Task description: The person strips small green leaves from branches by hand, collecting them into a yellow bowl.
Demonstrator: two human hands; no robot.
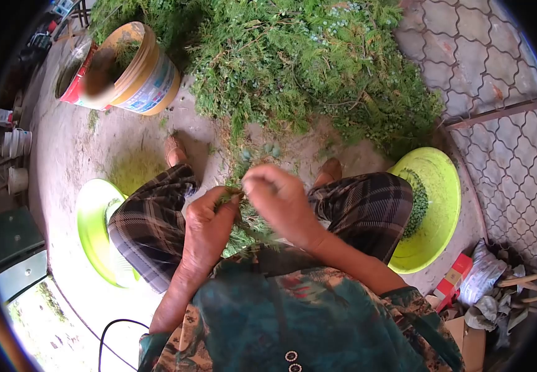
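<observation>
My left hand [211,218] is closed on a green sprig [226,198], thumb and fingers pinched over the lap. Close beside it on the right, my right hand [279,201] has its fingers curled and blurred by motion; what it holds, if anything, is hidden. Below and between both hands, a leafy branch [246,226] hangs over the lap. Beside the right knee a yellow-green basin [443,204] holds many small green berries [417,204]. Another yellow-green basin [91,217] stands by the left knee, partly covered by the trouser leg.
A large heap of green branches with berries [305,68] lies ahead on the floor. A yellow bucket [156,80] and a red-rimmed bucket [70,84] stand at the upper left. Plastic bags [482,273] and a red box [454,279] lie at the lower right.
</observation>
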